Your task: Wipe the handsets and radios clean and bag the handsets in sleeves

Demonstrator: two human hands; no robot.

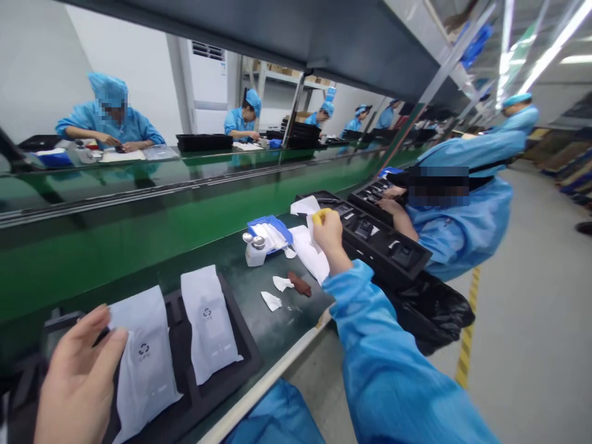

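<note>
At the lower left is my left hand point(76, 370), thumb and forefinger apart at the upper edge of a white sleeve bag point(145, 351) printed with a recycling mark. That bag and a second white bag point(208, 327) lie on a black compartment tray point(247, 354). My right hand point(329, 237) reaches out over white paper point(308, 250), its fingers curled together. Something yellow point(320, 216) shows at its fingertips; whether it is a finger cover or a held piece I cannot tell. Whatever the fingers grip is hidden.
Beyond my hands stand a blue tray point(289, 233) of white wipes and a white pump bottle point(255, 253). Paper scraps point(271, 301) and a brown cloth point(300, 283) lie nearer. On the right are black trays point(383, 240), a co-worker point(467, 216) and a black bag point(435, 311).
</note>
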